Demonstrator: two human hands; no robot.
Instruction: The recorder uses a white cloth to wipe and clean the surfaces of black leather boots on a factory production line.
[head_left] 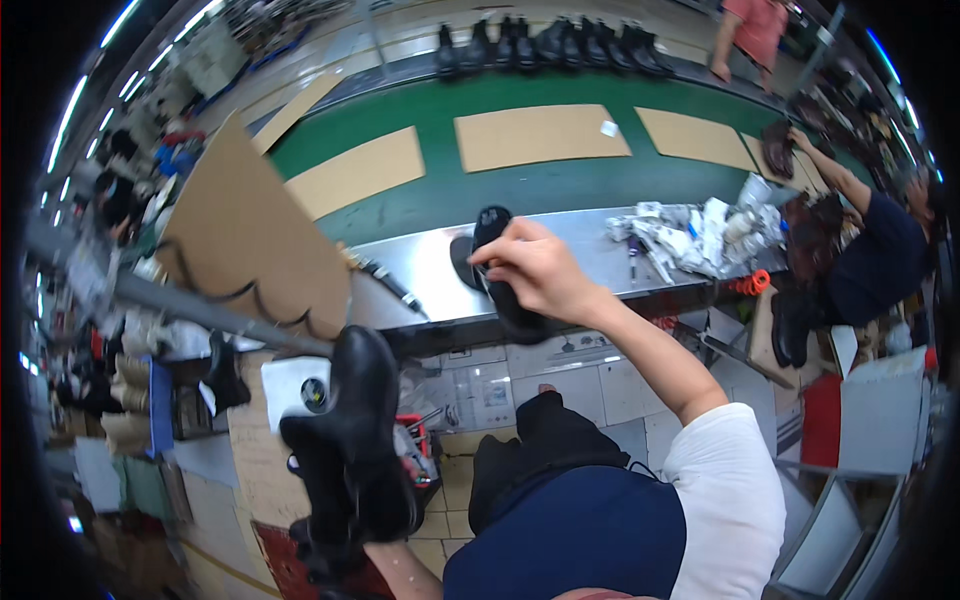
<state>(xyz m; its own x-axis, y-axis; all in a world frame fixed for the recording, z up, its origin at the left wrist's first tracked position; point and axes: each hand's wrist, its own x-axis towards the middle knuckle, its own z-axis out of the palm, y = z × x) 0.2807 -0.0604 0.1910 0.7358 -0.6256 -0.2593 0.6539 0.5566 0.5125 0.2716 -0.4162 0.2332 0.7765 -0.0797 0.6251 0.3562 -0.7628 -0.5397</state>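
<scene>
My right hand (535, 268) is closed in a pinch on a black insole (491, 222), a long flat-looking piece with a rounded, printed end, above the front edge of the metal bench (580, 240). A dark rounded piece (463, 262) shows just left of it. At the lower left, my left forearm (402, 572) reaches behind a pair of black boots. One boot (365, 385) has its toe pointing away from me; the other boot (318, 465) is beside it. These boots hide my left hand and its fingers.
Behind the bench runs a green conveyor (440, 105) with cardboard sheets (540, 138) on it. Black boots (550, 45) line its far side. Crumpled paper (705, 238) lies right of my hand, a black-handled tool (390, 283) left. A co-worker's arm (840, 175) reaches in at right.
</scene>
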